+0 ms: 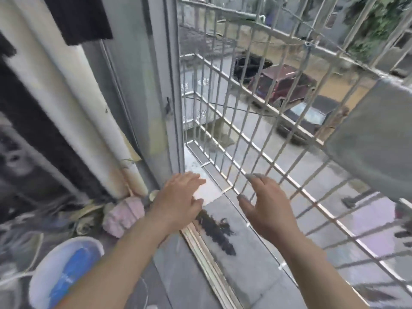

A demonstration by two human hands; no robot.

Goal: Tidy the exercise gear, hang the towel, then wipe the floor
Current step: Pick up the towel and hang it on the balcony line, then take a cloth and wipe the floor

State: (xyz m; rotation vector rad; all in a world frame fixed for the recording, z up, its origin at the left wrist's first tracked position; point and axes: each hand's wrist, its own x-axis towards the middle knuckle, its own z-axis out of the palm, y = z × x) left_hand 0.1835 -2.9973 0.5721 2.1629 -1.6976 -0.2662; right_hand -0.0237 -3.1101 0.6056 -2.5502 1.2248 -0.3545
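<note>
both hands are reaching out over the grey stone window sill [249, 253], and neither is holding anything. the left hand [178, 197] is hovering palm-down by the pale end of the sill next to the window frame, fingers straight and loosely spread. the right hand [265, 206] is opening wide too, fingertips pointing up at the silver metal window grille [214, 8]. the frame is too blurred to say whether they are touching a bar.

the towel is where the action is: a plain grey cloth towel [374, 139] is hanging off to the right, draped over an upper rail of the grille, well apart from both hands. so i'm reading this as the hanging step, and it's looking all but finished, with the cloth sitting on the rail and both palms empty.

down below, a dark red car [283, 85] is sitting in the street. inside, a round white basin with a blue inside [66, 270] is sitting low on the left, with a lumpy pale pink object [124, 215] at the foot of a thick white pipe [66, 97].

no exercise gear is showing here. the next move, as i judge it, is calling for one of two things: a reach right to square up the towel if it's hanging unevenly, or a turn back inside to find a cloth for the floor. no wiping cloth is in view that i can make out.
</note>
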